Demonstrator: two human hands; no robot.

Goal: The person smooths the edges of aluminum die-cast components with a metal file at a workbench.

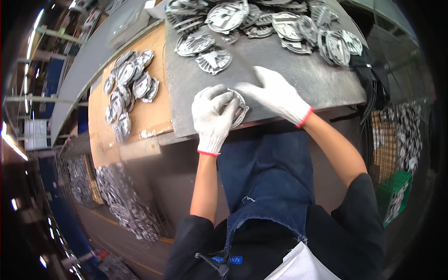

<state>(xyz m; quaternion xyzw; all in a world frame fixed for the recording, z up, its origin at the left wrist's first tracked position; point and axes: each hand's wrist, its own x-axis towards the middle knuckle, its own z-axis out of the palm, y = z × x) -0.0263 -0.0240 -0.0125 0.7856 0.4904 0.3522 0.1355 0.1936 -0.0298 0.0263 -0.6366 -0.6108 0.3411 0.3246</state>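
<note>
My left hand (212, 112), in a white knit glove with a red cuff, is closed on a round silver metal casting (241, 110) near the front edge of the grey metal tabletop (196, 86). Fingers and thumb cover much of that part; its right rim shows. Just to the right, my right hand (279, 94), gloved the same way, has its fingers stretched out and the thumb apart. Its fingertips are close to the casting and a little blurred; whether they touch it I cannot tell. Beyond my hands lies a finned round casting (213, 60).
Several more castings (226, 17) are heaped along the tabletop's far side. Others lie on a tan board (158, 84) at left. A black bag (373, 77) hangs at the right corner. Mesh bins of metal parts (126, 200) and a green crate (394, 193) stand below.
</note>
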